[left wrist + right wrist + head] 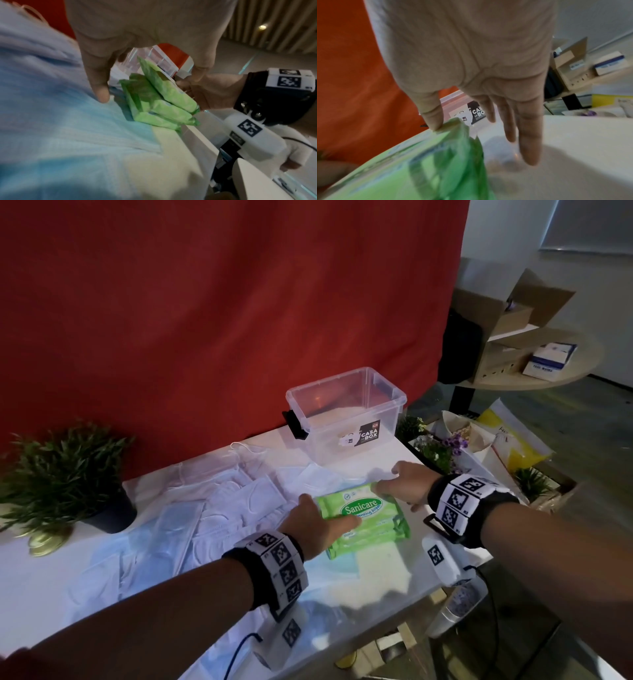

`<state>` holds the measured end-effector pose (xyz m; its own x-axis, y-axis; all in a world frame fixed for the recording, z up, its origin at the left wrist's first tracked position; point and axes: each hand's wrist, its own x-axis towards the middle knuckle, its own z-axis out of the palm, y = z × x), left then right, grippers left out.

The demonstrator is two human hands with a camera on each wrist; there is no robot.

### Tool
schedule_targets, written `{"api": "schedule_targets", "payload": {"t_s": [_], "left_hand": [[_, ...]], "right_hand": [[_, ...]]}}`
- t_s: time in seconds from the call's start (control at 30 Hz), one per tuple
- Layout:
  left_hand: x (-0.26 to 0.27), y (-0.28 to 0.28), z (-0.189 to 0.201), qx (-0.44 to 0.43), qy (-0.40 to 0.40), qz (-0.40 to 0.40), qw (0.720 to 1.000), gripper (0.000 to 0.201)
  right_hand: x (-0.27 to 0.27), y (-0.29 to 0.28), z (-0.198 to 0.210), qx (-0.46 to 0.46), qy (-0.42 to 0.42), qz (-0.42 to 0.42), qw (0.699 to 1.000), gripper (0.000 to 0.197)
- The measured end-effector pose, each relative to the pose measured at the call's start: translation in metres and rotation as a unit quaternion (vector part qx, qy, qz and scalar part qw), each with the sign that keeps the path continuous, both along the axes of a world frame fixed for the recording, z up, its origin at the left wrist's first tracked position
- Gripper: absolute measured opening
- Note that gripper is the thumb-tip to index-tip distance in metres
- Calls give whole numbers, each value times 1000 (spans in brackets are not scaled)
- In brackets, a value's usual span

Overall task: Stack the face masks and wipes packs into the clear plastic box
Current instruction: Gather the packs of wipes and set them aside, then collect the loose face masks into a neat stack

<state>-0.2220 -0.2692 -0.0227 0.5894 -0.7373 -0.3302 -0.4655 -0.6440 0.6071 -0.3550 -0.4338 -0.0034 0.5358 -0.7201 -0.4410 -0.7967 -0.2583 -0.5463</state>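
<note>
A stack of three green Sanicare wipes packs (366, 520) (154, 102) lies on the white table near its right edge. My left hand (329, 510) (150, 85) straddles the stack's left end, with the thumb laid across the top pack's label. My right hand (387, 479) (471, 132) is at the far right corner: its thumb presses the top pack (419, 169) and its fingers are straight. The top pack sits tilted. Several white and blue face masks (233, 508) (51, 108) lie spread to the left. The clear plastic box (329, 433) (453, 102) stands open and empty behind the packs.
A red backdrop (205, 320) hangs behind the table. A potted plant (68, 474) stands at the left, a gold object (44, 542) beside it. Beyond the table's right edge are a crate of flowers (442, 446) and a round table with cardboard boxes (520, 337).
</note>
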Motion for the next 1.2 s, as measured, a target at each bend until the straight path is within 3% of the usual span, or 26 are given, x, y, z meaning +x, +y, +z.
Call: {"api": "schedule_targets", "payload": {"t_s": [0.07, 0.17, 0.3, 0.47, 0.7, 0.83, 0.93, 1.03, 1.1, 1.2], "left_hand": [[-1, -7, -11, 20, 41, -3, 999, 103], [12, -27, -48, 12, 43, -24, 999, 124], [-18, -23, -1, 47, 20, -44, 998, 131], [-29, -35, 4, 38, 4, -46, 998, 123], [-35, -35, 2, 37, 50, -77, 995, 141], [-15, -6, 10, -9, 30, -74, 997, 114], [25, 32, 17, -33, -77, -73, 994, 73], [74, 86, 20, 0, -135, -21, 991, 42], [108, 121, 17, 38, -153, 38, 987, 35], [153, 172, 8, 83, -150, 128, 977, 40]], "right_hand": [[2, 5, -1, 48, 11, -24, 998, 46], [9, 13, 2, 52, 13, -15, 998, 36], [17, 17, 6, 54, 7, 9, 998, 26], [15, 6, 16, 39, 20, 19, 999, 32], [5, -7, 11, -27, 100, 59, 993, 44], [8, -7, 9, -57, 127, 67, 988, 56], [19, 1, 21, -162, 118, 46, 979, 66], [46, 27, 36, -262, 94, 82, 957, 63], [71, 51, 41, -272, 51, 121, 953, 56], [113, 98, 44, -202, -8, 179, 963, 41]]}}
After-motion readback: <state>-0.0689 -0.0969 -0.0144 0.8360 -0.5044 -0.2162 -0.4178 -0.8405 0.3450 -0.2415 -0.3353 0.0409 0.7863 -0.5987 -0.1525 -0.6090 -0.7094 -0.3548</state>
